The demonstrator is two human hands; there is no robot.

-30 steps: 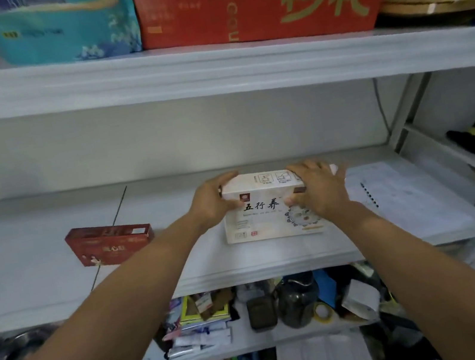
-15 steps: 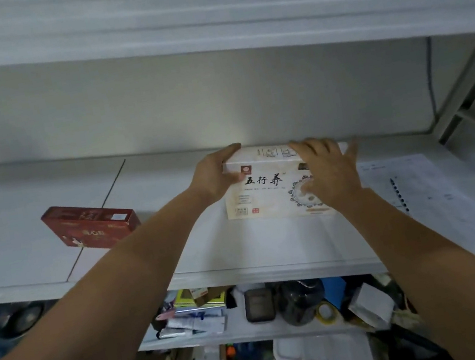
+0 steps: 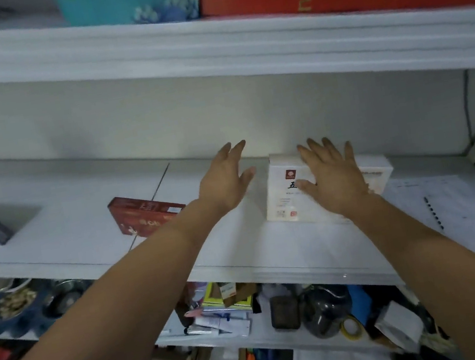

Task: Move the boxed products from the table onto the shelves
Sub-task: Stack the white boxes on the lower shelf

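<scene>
White box [image 3: 280,201] stands upright on mid shelf [image 3: 275,263] near back wall [image 3: 157,121]; right hand [image 3: 337,182] flat on its front, fingers straight + splayed, left hand [image 3: 225,183] just beside it, fingers spread, holding nothing. Imo push low and even so the thin glossy card box, prob light, seats square on the smooth shelf w/o tipping.

I've got the box [image 3: 283,200] on the middle shelf [image 3: 65,230], second box [image 3: 145,217] to its left, spiral pad [image 3: 460,205] right.
</scene>
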